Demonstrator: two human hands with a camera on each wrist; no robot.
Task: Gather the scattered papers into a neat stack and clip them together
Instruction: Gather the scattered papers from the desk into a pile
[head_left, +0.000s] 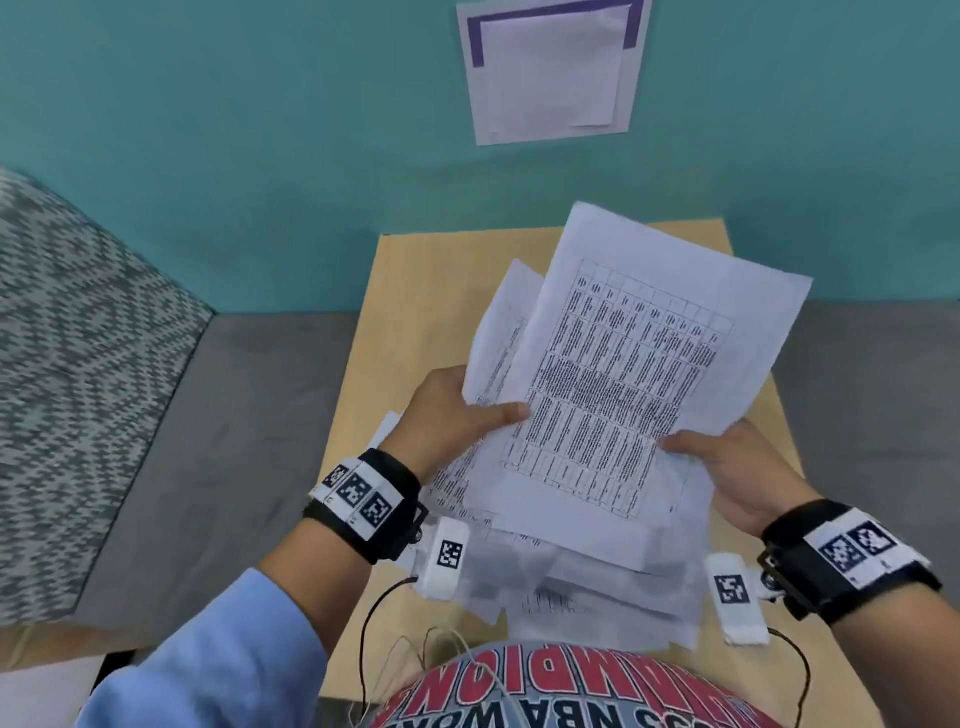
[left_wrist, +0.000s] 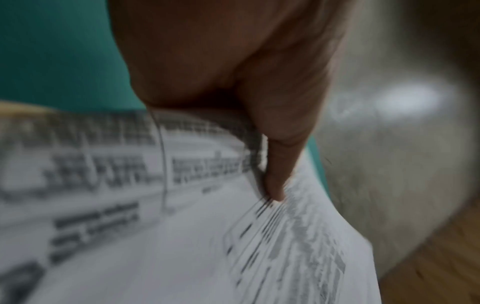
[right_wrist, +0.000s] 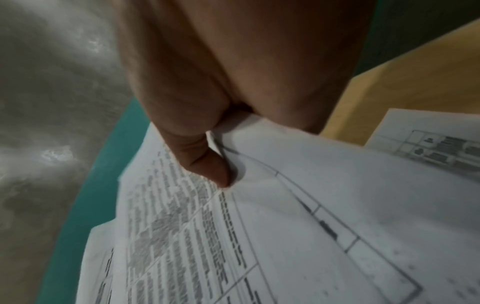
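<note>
Head view: papers (head_left: 613, 374), fanned and uneven, are pinched by left hand (head_left: 447, 415) and right hand (head_left: 727, 467) above the bench (head_left: 410, 322). Gathering step judged; edges need squaring; no clip seen.

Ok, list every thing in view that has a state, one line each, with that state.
left hand: pinches the held papers at their left edge.
right hand: pinches the held papers at their right edge.
held papers: lifted, fanned askew, not squared, no clip visible.
papers on the table: lying loose, overlapping unevenly.
table: partly covered by papers.
</note>
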